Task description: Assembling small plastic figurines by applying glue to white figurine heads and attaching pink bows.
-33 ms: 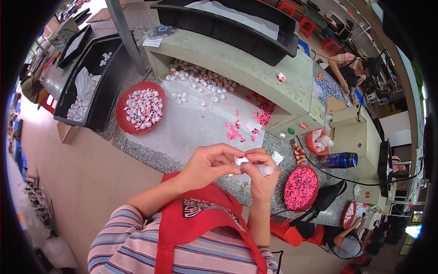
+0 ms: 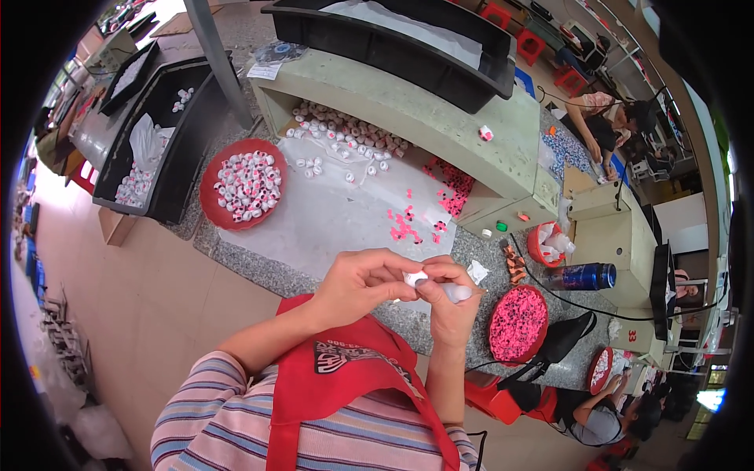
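Observation:
My left hand (image 2: 363,281) and my right hand (image 2: 444,302) meet close in front of my chest, above the near edge of the granite table (image 2: 259,267). Both pinch a small white part (image 2: 415,278) between the fingertips. A white tube-like piece (image 2: 460,293) sticks out to the right from my right hand's fingers. Small pink pieces (image 2: 408,224) lie scattered on the white sheet (image 2: 330,216) just beyond my hands. A red bowl (image 2: 518,324) full of pink pieces sits right of my right hand.
A red bowl of white-and-red parts (image 2: 243,184) stands at the left, with black bins (image 2: 161,137) beyond it. More white parts (image 2: 345,129) line a pale shelf unit (image 2: 424,106). A blue bottle (image 2: 583,276) lies at the right. Other people (image 2: 605,118) work nearby.

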Available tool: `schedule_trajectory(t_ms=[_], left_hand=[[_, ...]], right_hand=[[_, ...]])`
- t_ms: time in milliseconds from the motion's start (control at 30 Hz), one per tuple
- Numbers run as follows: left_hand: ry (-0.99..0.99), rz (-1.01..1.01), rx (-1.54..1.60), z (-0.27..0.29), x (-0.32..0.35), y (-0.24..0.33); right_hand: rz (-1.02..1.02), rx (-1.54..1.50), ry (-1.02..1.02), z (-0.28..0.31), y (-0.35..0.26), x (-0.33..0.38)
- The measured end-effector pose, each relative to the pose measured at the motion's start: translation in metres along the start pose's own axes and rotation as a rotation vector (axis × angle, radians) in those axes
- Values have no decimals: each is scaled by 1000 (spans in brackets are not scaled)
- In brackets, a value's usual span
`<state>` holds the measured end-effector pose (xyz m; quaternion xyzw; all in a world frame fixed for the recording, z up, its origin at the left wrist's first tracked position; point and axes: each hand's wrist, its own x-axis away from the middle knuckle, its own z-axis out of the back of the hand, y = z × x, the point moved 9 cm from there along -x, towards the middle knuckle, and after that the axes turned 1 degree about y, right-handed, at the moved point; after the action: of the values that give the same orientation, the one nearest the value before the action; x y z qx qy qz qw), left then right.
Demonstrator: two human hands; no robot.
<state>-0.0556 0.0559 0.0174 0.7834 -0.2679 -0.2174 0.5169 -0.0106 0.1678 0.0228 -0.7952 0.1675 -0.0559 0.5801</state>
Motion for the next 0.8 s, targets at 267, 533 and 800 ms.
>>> schedule_trajectory(t_ms=[267, 533, 800], left_hand=[[198, 122, 45, 43, -2, -49], [1010, 171, -1014, 322, 29, -43], [614, 91, -1265, 239, -131, -150]], right_hand=[[-267, -99, 148, 12, 93, -6], [-582, 81, 305, 50, 166, 15], [-477, 132, 247, 55, 164, -9]])
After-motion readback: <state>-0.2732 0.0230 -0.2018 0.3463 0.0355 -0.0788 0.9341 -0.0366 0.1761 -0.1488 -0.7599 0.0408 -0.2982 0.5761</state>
